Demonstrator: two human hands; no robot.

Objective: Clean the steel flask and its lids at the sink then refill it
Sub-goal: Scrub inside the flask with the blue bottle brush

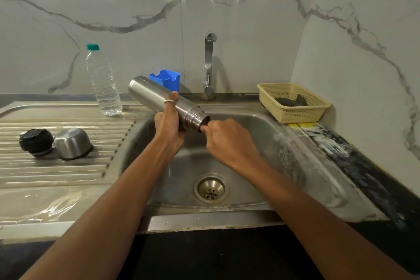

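The steel flask [151, 95] is tilted over the sink [261, 134], its open mouth pointing down to the right. My left hand [167, 120] grips the flask around its middle from below. My right hand [227, 141] is at the mouth, with fingers curled and fingertips touching the rim or just inside it; how far they reach in is hidden. On the ribbed draining board [56, 166] at the left lie the black inner lid [36, 142] and the steel cup lid [72, 143], side by side.
A clear plastic water bottle [103, 81] with a green cap stands behind the draining board. The tap [209, 63] rises behind the sink, with no water running. A blue holder [167, 79] and a cream basket [295, 102] holding a dark scrubber sit at the back.
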